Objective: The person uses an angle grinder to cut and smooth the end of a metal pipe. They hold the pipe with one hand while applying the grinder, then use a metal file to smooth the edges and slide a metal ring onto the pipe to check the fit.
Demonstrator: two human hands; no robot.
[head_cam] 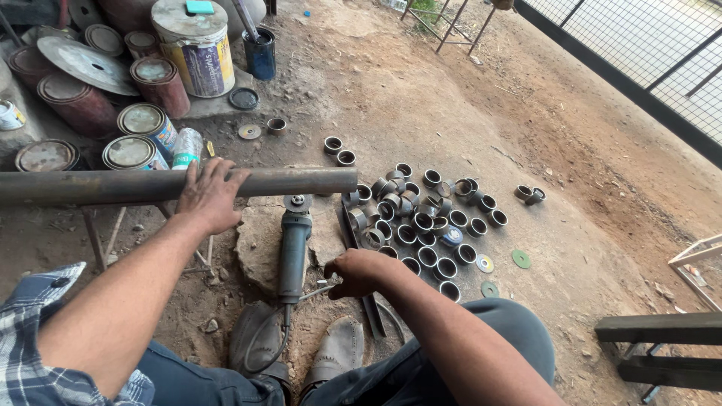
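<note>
A long dark steel pipe (293,181) runs across the picture from the left edge to the middle. My left hand (209,197) rests flat on top of it. Below the pipe's end an angle grinder (294,248) lies on a flat stone (254,244) with its cable running toward my shoes. My right hand (359,272) is closed around a small metal tool next to the grinder's handle; the tool's kind is hard to tell. Several short cut pipe rings (426,222) lie heaped on the dirt just right of my right hand.
Paint cans and tins (147,128), a big labelled bucket (197,46) and a blue can (260,54) crowd the upper left. Loose grinder discs (520,259) lie right of the rings. A metal frame (662,349) stands at lower right, a mesh fence (647,60) at upper right.
</note>
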